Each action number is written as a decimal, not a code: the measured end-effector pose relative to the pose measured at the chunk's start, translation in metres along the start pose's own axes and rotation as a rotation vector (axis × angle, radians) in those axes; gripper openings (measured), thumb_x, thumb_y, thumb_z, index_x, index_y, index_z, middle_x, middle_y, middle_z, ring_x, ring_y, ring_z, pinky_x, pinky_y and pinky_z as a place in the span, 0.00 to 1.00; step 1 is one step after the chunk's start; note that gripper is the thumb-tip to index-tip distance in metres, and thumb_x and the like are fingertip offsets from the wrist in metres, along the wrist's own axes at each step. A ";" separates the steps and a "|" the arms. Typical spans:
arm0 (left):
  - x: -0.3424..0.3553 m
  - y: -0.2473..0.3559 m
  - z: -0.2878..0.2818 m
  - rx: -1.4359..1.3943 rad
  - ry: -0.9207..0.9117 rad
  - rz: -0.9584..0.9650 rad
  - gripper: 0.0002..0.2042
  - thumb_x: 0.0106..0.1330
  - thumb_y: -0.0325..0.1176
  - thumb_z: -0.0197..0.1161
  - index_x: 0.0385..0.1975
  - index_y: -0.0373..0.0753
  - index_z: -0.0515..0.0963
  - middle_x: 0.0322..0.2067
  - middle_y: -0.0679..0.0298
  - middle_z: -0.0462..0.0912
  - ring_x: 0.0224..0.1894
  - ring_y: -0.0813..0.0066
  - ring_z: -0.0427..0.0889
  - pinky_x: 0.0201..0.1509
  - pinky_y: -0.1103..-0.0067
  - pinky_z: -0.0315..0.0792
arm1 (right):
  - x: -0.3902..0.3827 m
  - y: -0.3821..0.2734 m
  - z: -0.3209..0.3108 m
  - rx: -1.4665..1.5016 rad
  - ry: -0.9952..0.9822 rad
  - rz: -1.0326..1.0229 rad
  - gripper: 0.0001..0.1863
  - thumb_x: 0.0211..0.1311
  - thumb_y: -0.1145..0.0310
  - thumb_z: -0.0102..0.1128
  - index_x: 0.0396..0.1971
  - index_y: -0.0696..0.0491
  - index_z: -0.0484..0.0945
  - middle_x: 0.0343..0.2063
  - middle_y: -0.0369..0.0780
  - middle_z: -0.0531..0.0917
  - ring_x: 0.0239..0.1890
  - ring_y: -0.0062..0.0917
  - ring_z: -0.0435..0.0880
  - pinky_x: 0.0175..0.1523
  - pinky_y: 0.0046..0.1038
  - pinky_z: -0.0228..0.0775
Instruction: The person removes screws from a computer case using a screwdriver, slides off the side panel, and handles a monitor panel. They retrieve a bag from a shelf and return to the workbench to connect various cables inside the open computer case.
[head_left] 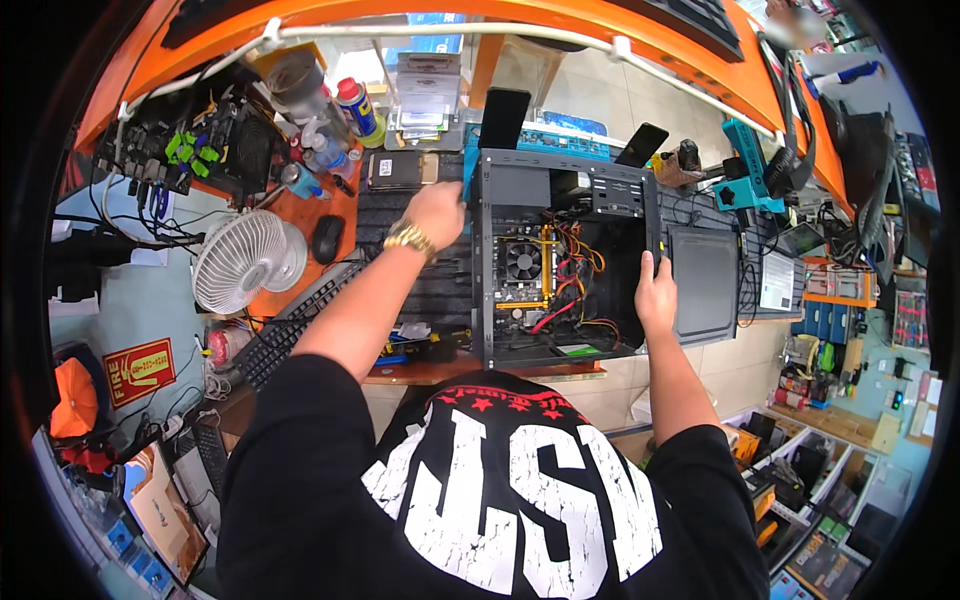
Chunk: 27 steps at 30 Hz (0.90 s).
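Note:
An open black computer case point(625, 255) lies on the dark ribbed mat, its inside facing up. In it show a motherboard with a round cooling fan point(523, 261), yellow slots, and a bundle of red, yellow and black cables point(572, 285). My right hand point(656, 296) grips the case's right wall, thumb on the inner side and fingers over the edge. At the upper left of the case, my left hand point(437, 214) is closed beside the frame, next to a teal strip; its fingertips are hidden, so what it holds cannot be made out.
A black side panel point(704, 285) lies right of the case. Left are a keyboard point(300, 325), a mouse point(327, 238), a white fan point(243, 260) and a spray can point(357, 107). Two phones point(503, 118) stand behind the case. An orange shelf point(400, 22) with a white pipe spans above.

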<state>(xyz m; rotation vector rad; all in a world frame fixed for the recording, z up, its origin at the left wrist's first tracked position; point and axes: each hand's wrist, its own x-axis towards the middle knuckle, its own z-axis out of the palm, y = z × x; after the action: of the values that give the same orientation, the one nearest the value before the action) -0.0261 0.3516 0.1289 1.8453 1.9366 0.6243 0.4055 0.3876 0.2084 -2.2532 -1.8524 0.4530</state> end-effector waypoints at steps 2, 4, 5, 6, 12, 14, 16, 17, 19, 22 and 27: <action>-0.027 0.035 -0.010 -0.279 0.196 -0.167 0.21 0.79 0.41 0.63 0.63 0.31 0.81 0.51 0.44 0.90 0.53 0.49 0.90 0.61 0.63 0.82 | 0.005 0.012 0.001 0.131 0.009 -0.013 0.38 0.82 0.38 0.49 0.67 0.62 0.74 0.53 0.64 0.86 0.60 0.63 0.83 0.65 0.54 0.73; -0.059 0.084 -0.007 -0.363 0.152 -0.280 0.28 0.82 0.47 0.61 0.71 0.31 0.73 0.61 0.42 0.85 0.57 0.51 0.89 0.64 0.65 0.79 | 0.012 0.031 0.007 0.223 0.010 -0.021 0.39 0.82 0.38 0.50 0.69 0.61 0.74 0.56 0.63 0.85 0.63 0.61 0.82 0.67 0.51 0.72; -0.076 0.104 -0.001 -0.382 0.136 -0.324 0.30 0.83 0.48 0.59 0.74 0.31 0.70 0.64 0.40 0.82 0.60 0.49 0.87 0.66 0.64 0.77 | 0.017 0.037 0.009 0.309 0.008 -0.045 0.39 0.82 0.38 0.51 0.70 0.61 0.73 0.59 0.62 0.84 0.66 0.59 0.81 0.70 0.48 0.70; -0.094 0.106 0.020 -0.375 0.171 -0.324 0.31 0.83 0.49 0.58 0.75 0.31 0.66 0.66 0.39 0.81 0.63 0.47 0.85 0.69 0.64 0.75 | 0.023 0.036 0.008 0.410 -0.052 -0.025 0.40 0.81 0.38 0.53 0.70 0.62 0.74 0.61 0.60 0.85 0.67 0.54 0.82 0.72 0.44 0.69; -0.110 0.153 0.044 -0.310 0.303 -0.428 0.25 0.86 0.44 0.49 0.72 0.32 0.70 0.61 0.36 0.82 0.64 0.36 0.81 0.68 0.57 0.74 | 0.060 0.071 0.012 0.876 -0.496 0.012 0.44 0.77 0.41 0.64 0.77 0.61 0.68 0.70 0.51 0.79 0.73 0.36 0.76 0.77 0.33 0.62; -0.112 0.153 0.048 -0.209 0.351 -0.452 0.24 0.86 0.47 0.47 0.68 0.35 0.75 0.54 0.36 0.86 0.58 0.33 0.84 0.63 0.54 0.76 | 0.072 0.075 0.010 0.981 -0.592 -0.025 0.43 0.76 0.45 0.68 0.78 0.60 0.67 0.68 0.49 0.80 0.69 0.32 0.78 0.75 0.31 0.65; -0.108 0.164 0.047 -0.180 0.341 -0.496 0.24 0.87 0.49 0.46 0.64 0.35 0.79 0.46 0.37 0.88 0.52 0.31 0.86 0.57 0.51 0.77 | 0.087 0.089 0.020 1.065 -0.698 0.000 0.47 0.74 0.45 0.69 0.80 0.61 0.63 0.71 0.51 0.78 0.72 0.35 0.76 0.77 0.32 0.64; -0.104 0.171 0.045 -0.185 0.264 -0.569 0.27 0.88 0.51 0.47 0.64 0.31 0.79 0.52 0.35 0.87 0.57 0.33 0.85 0.61 0.57 0.77 | 0.090 0.094 0.022 1.065 -0.705 0.021 0.49 0.74 0.44 0.69 0.80 0.62 0.62 0.72 0.52 0.76 0.74 0.36 0.75 0.78 0.33 0.63; -0.096 0.181 0.046 -0.101 0.243 -0.583 0.29 0.87 0.52 0.47 0.64 0.28 0.78 0.54 0.35 0.86 0.60 0.34 0.84 0.63 0.58 0.76 | 0.099 0.106 0.035 1.056 -0.694 -0.056 0.50 0.73 0.42 0.69 0.80 0.62 0.62 0.75 0.52 0.73 0.78 0.37 0.71 0.79 0.34 0.62; -0.110 0.147 0.062 -0.005 0.289 -0.579 0.32 0.87 0.54 0.47 0.65 0.24 0.77 0.58 0.36 0.86 0.63 0.39 0.83 0.69 0.61 0.73 | 0.109 0.125 0.060 1.158 -0.665 -0.030 0.45 0.81 0.33 0.51 0.80 0.55 0.65 0.74 0.46 0.75 0.76 0.36 0.71 0.76 0.38 0.65; -0.116 0.137 0.067 0.051 0.255 -0.571 0.35 0.88 0.55 0.44 0.69 0.20 0.73 0.65 0.32 0.80 0.70 0.37 0.78 0.76 0.61 0.69 | 0.121 0.163 0.066 1.447 -0.804 0.196 0.49 0.82 0.26 0.35 0.81 0.54 0.64 0.75 0.45 0.74 0.73 0.39 0.74 0.72 0.43 0.69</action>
<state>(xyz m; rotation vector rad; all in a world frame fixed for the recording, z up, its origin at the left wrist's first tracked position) 0.1305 0.2434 0.1490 1.1795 2.5128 0.6394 0.5536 0.4700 0.0785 -1.1849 -0.7620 2.0645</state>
